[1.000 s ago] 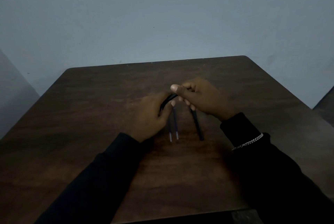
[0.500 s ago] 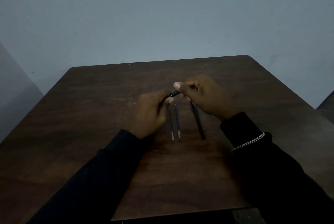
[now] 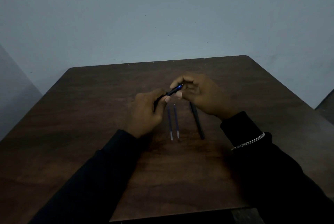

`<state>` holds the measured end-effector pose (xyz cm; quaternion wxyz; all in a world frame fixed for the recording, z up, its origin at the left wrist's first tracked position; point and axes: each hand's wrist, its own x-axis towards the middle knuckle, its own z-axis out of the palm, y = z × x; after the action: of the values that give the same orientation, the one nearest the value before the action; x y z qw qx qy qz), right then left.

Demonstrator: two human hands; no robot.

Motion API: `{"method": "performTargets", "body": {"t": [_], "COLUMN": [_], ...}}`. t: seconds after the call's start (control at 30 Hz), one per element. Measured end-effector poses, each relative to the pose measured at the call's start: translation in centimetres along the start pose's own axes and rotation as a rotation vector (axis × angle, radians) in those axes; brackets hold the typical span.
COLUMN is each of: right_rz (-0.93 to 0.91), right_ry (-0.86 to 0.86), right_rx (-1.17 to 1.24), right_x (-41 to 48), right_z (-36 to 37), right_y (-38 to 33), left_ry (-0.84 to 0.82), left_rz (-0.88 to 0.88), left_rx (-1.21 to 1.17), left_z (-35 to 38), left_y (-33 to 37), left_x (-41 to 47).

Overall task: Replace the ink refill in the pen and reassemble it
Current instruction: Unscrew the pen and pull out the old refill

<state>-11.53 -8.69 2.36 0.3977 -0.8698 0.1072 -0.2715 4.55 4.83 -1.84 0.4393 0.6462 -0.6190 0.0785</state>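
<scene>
One pen [image 3: 173, 91] between my hands: left hand [image 3: 147, 113] grips its barrel, right hand [image 3: 202, 95] pinches the blue tip. Two refills [image 3: 173, 121] lie just below my fingers, one black pen [image 3: 197, 121] under my right hand, on the table [image 3: 90, 115].

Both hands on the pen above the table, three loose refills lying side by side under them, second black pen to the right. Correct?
Not quite: the head view shows two refills, not three. They lie side by side on the table below the pen, held by the left hand and right hand. The second black pen lies to their right.
</scene>
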Motion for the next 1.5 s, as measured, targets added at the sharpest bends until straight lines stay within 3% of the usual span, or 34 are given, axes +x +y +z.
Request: {"method": "performTargets", "body": {"t": [0.13, 0.3, 0.7, 0.8, 0.93, 1.27, 1.37, 1.5], "right_rz": [0.088, 0.126, 0.061, 0.116, 0.127, 0.061, 0.128, 0.148], "right_ry": [0.017, 0.118, -0.019, 0.027, 0.080, -0.032, -0.010, 0.073], "right_rx": [0.133, -0.052, 0.136, 0.178, 0.061, 0.156, 0.223, 0.086], "right_x": [0.0, 0.1, 0.0, 0.1, 0.2, 0.1, 0.1, 0.2], "right_z": [0.3, 0.7, 0.1, 0.4, 0.6, 0.0, 0.3, 0.4], "right_y": [-0.1, 0.0, 0.2, 0.0, 0.3, 0.4, 0.2, 0.2], "left_ry": [-0.012, -0.038, -0.021, -0.024, -0.043, -0.050, -0.054, -0.051], "left_rz": [0.019, 0.027, 0.014, 0.026, 0.034, 0.020, 0.024, 0.034], "left_rx": [-0.003, 0.017, 0.020, 0.003, 0.011, 0.024, 0.019, 0.031], "left_z": [0.0, 0.1, -0.2, -0.3, -0.3, -0.4, -0.3, -0.3], "left_y": [0.0, 0.0, 0.3, 0.5, 0.8, 1.0, 0.9, 0.8], "left_x": [0.0, 0.0, 0.0, 0.0, 0.0, 0.0, 0.0, 0.0]}}
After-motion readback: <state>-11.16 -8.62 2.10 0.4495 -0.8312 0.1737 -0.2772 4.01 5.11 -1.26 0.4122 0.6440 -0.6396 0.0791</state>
